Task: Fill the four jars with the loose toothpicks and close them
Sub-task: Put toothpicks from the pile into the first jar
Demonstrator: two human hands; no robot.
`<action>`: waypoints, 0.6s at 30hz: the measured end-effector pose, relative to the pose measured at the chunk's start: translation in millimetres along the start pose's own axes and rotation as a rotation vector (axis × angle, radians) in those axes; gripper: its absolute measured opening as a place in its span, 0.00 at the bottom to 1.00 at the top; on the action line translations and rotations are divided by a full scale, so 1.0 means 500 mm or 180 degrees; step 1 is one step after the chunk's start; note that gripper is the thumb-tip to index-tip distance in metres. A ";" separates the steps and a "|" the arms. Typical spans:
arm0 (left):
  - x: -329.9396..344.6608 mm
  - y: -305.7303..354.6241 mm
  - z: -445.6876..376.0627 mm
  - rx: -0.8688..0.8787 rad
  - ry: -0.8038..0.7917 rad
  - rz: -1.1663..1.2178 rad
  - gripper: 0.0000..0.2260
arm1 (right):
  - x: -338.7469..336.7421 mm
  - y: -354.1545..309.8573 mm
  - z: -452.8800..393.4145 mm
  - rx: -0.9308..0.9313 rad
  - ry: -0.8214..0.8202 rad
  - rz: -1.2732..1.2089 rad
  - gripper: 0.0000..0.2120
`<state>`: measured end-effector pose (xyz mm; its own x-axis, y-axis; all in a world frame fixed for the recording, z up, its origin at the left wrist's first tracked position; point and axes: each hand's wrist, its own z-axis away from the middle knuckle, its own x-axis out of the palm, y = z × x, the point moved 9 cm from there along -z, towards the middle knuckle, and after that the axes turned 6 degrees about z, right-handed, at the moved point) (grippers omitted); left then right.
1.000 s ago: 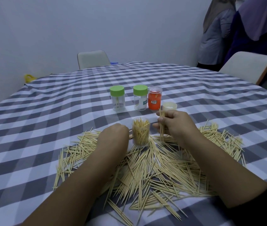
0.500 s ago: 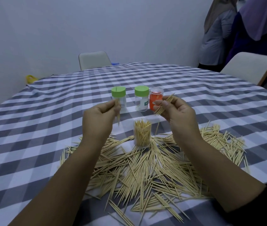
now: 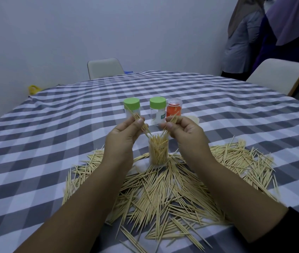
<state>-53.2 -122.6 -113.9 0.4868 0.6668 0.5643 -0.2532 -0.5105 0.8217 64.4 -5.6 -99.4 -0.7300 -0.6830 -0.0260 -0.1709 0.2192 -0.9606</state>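
Observation:
An open clear jar (image 3: 158,152), partly filled with upright toothpicks, stands amid a wide heap of loose toothpicks (image 3: 167,194). My left hand (image 3: 122,137) pinches a small bundle of toothpicks, tips slanting down into the jar's mouth. My right hand (image 3: 185,133) pinches another bundle, also angled at the mouth. Behind stand two clear jars with green lids (image 3: 131,103) (image 3: 157,101) and an orange-labelled jar (image 3: 174,111) without a coloured lid. A pale lid (image 3: 194,119) lies partly hidden behind my right hand.
A grey and white checked cloth (image 3: 72,125) covers the table. Two pale chairs (image 3: 105,67) (image 3: 276,75) stand at the far edge and right. A person's clothing (image 3: 276,33) shows at the upper right. A yellow object (image 3: 32,89) sits by the wall at left.
Both hands rose from the heap with toothpick bundles, then came together over the open jar, lowering the tips into its mouth.

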 end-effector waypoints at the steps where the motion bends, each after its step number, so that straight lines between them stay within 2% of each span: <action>1: 0.004 -0.007 0.000 -0.0061 -0.0035 -0.0012 0.08 | 0.004 0.004 0.001 0.0024 -0.0034 0.0037 0.04; 6: 0.008 -0.018 -0.003 -0.0139 -0.0086 -0.0105 0.09 | 0.018 0.015 0.005 0.0084 -0.0147 -0.0016 0.05; 12: 0.004 -0.024 0.004 -0.0150 -0.0098 -0.0935 0.12 | 0.022 0.027 0.006 0.0130 -0.0176 0.0001 0.07; 18: 0.011 -0.005 0.006 -0.0065 -0.0089 -0.0784 0.09 | 0.020 0.030 0.005 0.0115 -0.0151 0.0094 0.09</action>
<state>-47.2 -119.2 -113.2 0.5589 0.7543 0.3444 -0.1408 -0.3230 0.9359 56.3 -10.9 -114.8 -0.7021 -0.7089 -0.0668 -0.1251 0.2152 -0.9685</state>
